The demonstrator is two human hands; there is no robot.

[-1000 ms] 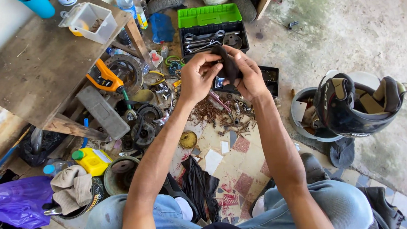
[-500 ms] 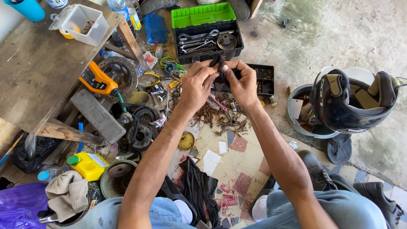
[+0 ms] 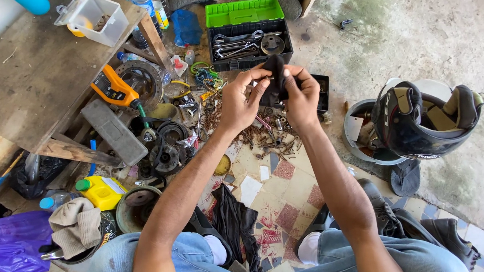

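Tiled floor [image 3: 287,204] strewn with rusty screws [image 3: 252,134]

Both hands [image 3: 270,95] together, fingers pinched

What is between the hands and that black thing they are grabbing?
Nothing visible. The left hand and right hand both pinch the black part directly, above the open toolbox.

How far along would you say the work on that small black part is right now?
Done: the toolbox stands open, spanners showing, with screws and parts spread on the floor. In hand: the left hand and right hand together grip a small black part. Left: that part isn't fitted to anything yet.
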